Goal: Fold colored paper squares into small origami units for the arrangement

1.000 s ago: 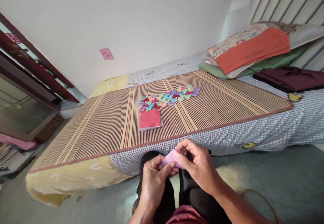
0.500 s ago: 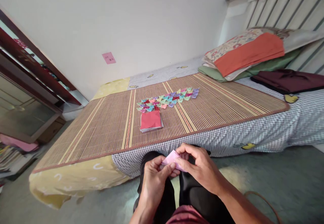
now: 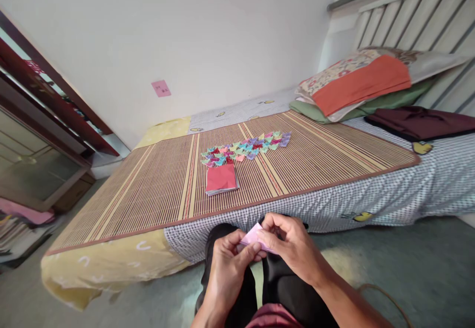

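Note:
A small piece of folded pink paper (image 3: 253, 235) is held above my knees, between both hands. My left hand (image 3: 230, 255) pinches its lower left part, thumb on top and fingers underneath. My right hand (image 3: 284, 234) grips the right side, its thumb pressed on the paper and its index finger bent behind. Part of the paper is covered by my fingers. Beyond the hands, on the mat, lies a stack of square paper (image 3: 221, 177) with a red sheet on top. Just behind it, several small folded paper pieces (image 3: 248, 146) in many colours sit in rows.
A striped bamboo mat (image 3: 156, 184) covers the bed, whose checked sheet (image 3: 374, 194) hangs over the near edge. Pillows (image 3: 363, 88) and a dark maroon cloth (image 3: 426, 122) lie at the right. A pink note (image 3: 161, 88) is on the wall. A glass-fronted cabinet (image 3: 29, 164) stands left.
Both hands still hold the pink paper, with only slight finger shifts. My right hand has moved slightly downward, and the view has tilted a little.

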{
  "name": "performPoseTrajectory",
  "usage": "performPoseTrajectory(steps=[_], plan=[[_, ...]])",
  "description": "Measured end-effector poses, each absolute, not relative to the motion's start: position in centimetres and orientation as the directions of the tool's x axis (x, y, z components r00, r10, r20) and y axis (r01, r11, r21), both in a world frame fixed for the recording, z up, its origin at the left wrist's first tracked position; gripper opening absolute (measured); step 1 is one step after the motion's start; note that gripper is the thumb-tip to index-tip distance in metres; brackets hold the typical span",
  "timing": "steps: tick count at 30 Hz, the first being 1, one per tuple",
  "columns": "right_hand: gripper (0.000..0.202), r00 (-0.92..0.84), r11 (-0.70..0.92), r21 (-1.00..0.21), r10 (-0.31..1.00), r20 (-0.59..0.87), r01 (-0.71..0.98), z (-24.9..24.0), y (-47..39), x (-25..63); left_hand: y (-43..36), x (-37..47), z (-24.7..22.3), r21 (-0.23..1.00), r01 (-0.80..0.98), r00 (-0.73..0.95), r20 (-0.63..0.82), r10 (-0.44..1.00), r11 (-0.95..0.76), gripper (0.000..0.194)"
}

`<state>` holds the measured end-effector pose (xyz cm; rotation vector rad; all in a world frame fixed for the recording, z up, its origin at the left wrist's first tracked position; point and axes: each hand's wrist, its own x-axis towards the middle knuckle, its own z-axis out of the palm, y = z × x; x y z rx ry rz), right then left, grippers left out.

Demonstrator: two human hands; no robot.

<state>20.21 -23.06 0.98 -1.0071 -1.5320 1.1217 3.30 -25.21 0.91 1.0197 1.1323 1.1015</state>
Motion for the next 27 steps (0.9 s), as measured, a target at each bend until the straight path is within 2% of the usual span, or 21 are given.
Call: performPoseTrajectory(steps=[6,12,20,27], plan=[[0.031,-0.223,0.201,-0.979,0.956,0.189,0.03,1.1,-22.8,20.3,-25.1,3.3,1.1,0.982,-0.124,0.048,-0.14,0.989,0.145,0.039],[0.025,-0.295,0.214,-0.968,0.941,0.168,0.134,1.1,-23.0,20.8,-24.6,3.0,0.8,0.98,-0.18,-0.067,-0.103,0.992,0.09,0.038],[0.031,-0.119,0.158,-0.986,0.979,0.164,-0.062,-0.7,-23.1,19.1,-24.4,2.5,-0.2,0.981,-0.193,-0.14,-0.027,0.99,0.0,0.029],[0.03,-0.149,0.031,-0.991,0.987,0.051,-0.131,-0.3,-23.2,18.6,-24.7,1.8,-0.2,0.987,-0.041,-0.158,0.144,0.977,-0.152,0.015]])
